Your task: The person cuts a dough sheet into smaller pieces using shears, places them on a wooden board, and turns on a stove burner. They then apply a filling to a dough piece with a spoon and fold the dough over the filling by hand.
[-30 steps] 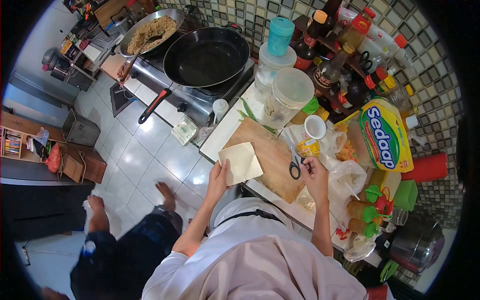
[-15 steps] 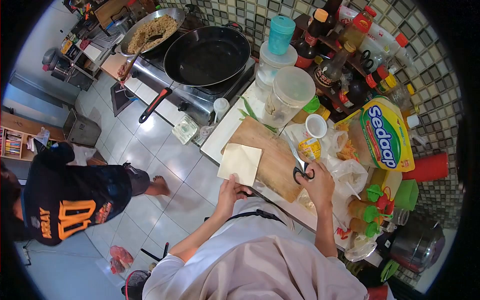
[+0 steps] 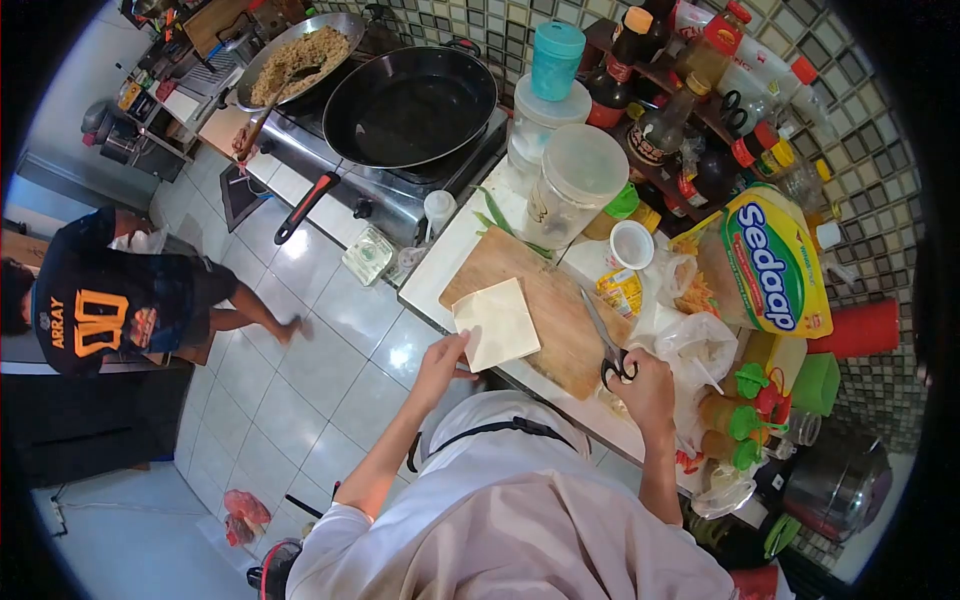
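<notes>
In my right hand (image 3: pixel 648 388) is a pair of scissors (image 3: pixel 602 330) with black handles; the blades point away from me over the right side of a wooden cutting board (image 3: pixel 565 355). My left hand (image 3: pixel 442 368) grips the near left corner of a pale square stack of thin sheets (image 3: pixel 497 322), which look like spring roll wrappers. Most of the stack rests over the board's left part, and its near edge reaches past the board. Some of my left fingers are hidden by the sheets.
A black frying pan (image 3: pixel 410 110) and a wok of brown food (image 3: pixel 300 65) stand on the stove. Green chillies (image 3: pixel 495 212), plastic jars (image 3: pixel 578 185), a white cup (image 3: pixel 631 245) and a yellow Sedaap pack (image 3: pixel 765 265) surround the board. Another person (image 3: pixel 120 290) is at the left.
My left hand has moved the wrappers slightly right, further over the board. My right hand has shifted slightly right and down with the scissors. The other person has moved up and turned.
</notes>
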Tool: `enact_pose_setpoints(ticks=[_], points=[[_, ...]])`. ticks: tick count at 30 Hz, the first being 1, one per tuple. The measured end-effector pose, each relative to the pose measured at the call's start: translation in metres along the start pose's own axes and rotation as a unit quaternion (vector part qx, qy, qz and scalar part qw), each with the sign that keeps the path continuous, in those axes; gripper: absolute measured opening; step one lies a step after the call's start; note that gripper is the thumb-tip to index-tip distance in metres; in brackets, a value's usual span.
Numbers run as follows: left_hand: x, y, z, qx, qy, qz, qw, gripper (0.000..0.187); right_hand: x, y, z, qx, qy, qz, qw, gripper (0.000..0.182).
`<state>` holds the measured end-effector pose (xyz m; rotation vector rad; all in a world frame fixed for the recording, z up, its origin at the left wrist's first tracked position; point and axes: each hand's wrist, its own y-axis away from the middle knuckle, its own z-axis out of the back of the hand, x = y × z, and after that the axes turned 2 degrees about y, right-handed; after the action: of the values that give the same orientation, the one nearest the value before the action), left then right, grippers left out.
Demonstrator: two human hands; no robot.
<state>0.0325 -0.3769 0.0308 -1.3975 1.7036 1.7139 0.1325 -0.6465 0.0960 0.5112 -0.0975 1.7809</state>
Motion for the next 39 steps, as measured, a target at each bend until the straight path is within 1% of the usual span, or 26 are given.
enact_pose_setpoints(ticks=[1,4,5,6,7,9,10,12,13,15,16,18,19,21,22,23,24,25,26,27,28,30,34,36,37,39], points=[[-0.009,0.001,-0.004,-0.001,-0.010,-0.017,1.000,0.038,-0.001,0.001,-0.001,0.001,0.000,0.001,1.000,0.023],[-0.005,-0.006,-0.005,-0.004,-0.051,-0.029,0.998,0.035,-0.003,0.002,-0.002,-0.031,-0.007,0.049,0.998,0.020],[-0.004,-0.006,-0.007,-0.002,-0.051,-0.029,0.998,0.035,-0.002,0.003,0.000,-0.061,-0.011,0.075,0.995,0.019],[-0.003,-0.005,-0.010,-0.013,-0.024,-0.035,0.999,0.032,-0.001,0.004,0.002,-0.090,-0.016,0.101,0.991,0.018],[-0.002,-0.003,-0.012,-0.025,0.004,-0.040,0.999,0.029,-0.002,0.004,0.004,-0.090,-0.016,0.099,0.991,0.018],[0.003,-0.001,-0.014,-0.022,0.006,-0.040,0.999,0.030,-0.003,0.003,0.007,-0.007,-0.147,0.091,0.985,0.018],[0.005,0.001,-0.015,-0.020,0.009,-0.040,0.999,0.032,-0.003,0.003,0.008,-0.006,-0.148,0.090,0.985,0.018],[0.006,0.003,-0.019,0.003,-0.005,-0.032,0.999,0.033,0.000,0.003,0.010,0.117,-0.237,0.063,0.962,0.013],[0.005,0.005,-0.020,0.025,-0.018,-0.026,0.999,0.034,0.003,0.003,0.011,0.117,-0.237,0.064,0.962,0.013],[0.004,0.007,-0.023,0.044,-0.032,-0.020,0.998,0.035,0.007,0.006,0.009,0.253,-0.352,-0.054,0.899,0.013],[0.004,0.008,-0.024,0.064,-0.046,-0.013,0.997,0.035,0.007,0.006,0.006,0.254,-0.352,-0.054,0.899,0.013],[0.002,0.009,-0.026,0.083,-0.061,-0.015,0.995,0.038,0.004,0.006,-0.006,0.266,-0.493,-0.054,0.826,0.019],[0.002,0.010,-0.027,0.097,-0.094,-0.027,0.991,0.041,0.004,0.005,-0.014,0.266,-0.493,-0.056,0.826,0.019],[-0.006,0.013,-0.027,0.112,-0.127,-0.039,0.985,0.043,0.007,0.001,-0.030,0.163,-0.551,0.019,0.818,0.018],[-0.019,0.018,-0.027,0.131,-0.225,-0.025,0.965,0.043,0.007,-0.002,-0.035,0.160,-0.551,0.019,0.819,0.018],[-0.029,0.020,-0.025,0.149,-0.320,-0.012,0.935,0.043,0.006,-0.005,-0.039,0.111,-0.491,0.022,0.864,0.017],[-0.033,0.019,-0.020,0.151,-0.322,-0.014,0.935,0.043,0.010,-0.008,-0.039,0.061,-0.428,0.026,0.901,0.016],[-0.036,0.019,-0.015,0.096,-0.396,-0.085,0.909,0.040,0.016,-0.007,-0.035,0.060,-0.428,0.026,0.901,0.016],[-0.040,0.018,-0.013,0.039,-0.464,-0.155,0.871,0.037,0.024,-0.006,-0.028,0.079,-0.471,-0.020,0.878,0.017],[-0.062,0.023,-0.020,-0.020,-0.476,-0.146,0.867,0.028,0.031,-0.005,-0.024,0.098,-0.511,-0.065,0.851,0.018],[-0.065,0.015,-0.022,-0.022,-0.476,-0.145,0.867,0.028,0.033,-0.005,-0.025,0.100,-0.511,-0.063,0.851,0.018],[-0.064,0.002,-0.025,-0.152,-0.474,-0.343,0.796,0.023,0.035,-0.002,-0.026,0.108,-0.579,-0.058,0.806,0.019],[-0.058,-0.017,-0.036,-0.132,-0.516,-0.351,0.770,0.023,0.035,0.001,-0.037,0.086,-0.565,-0.049,0.819,0.021],[-0.051,-0.018,-0.039,-0.149,-0.555,-0.369,0.731,0.026,0.036,0.004,-0.038,0.086,-0.549,-0.038,0.830,0.022],[-0.049,-0.019,-0.039,-0.145,-0.555,-0.369,0.731,0.026,0.036,0.005,-0.039,0.083,-0.550,-0.041,0.830,0.022],[-0.047,-0.020,-0.038,-0.113,-0.525,-0.386,0.750,0.028,0.037,0.005,-0.040,0.137,-0.572,-0.065,0.806,0.022]])
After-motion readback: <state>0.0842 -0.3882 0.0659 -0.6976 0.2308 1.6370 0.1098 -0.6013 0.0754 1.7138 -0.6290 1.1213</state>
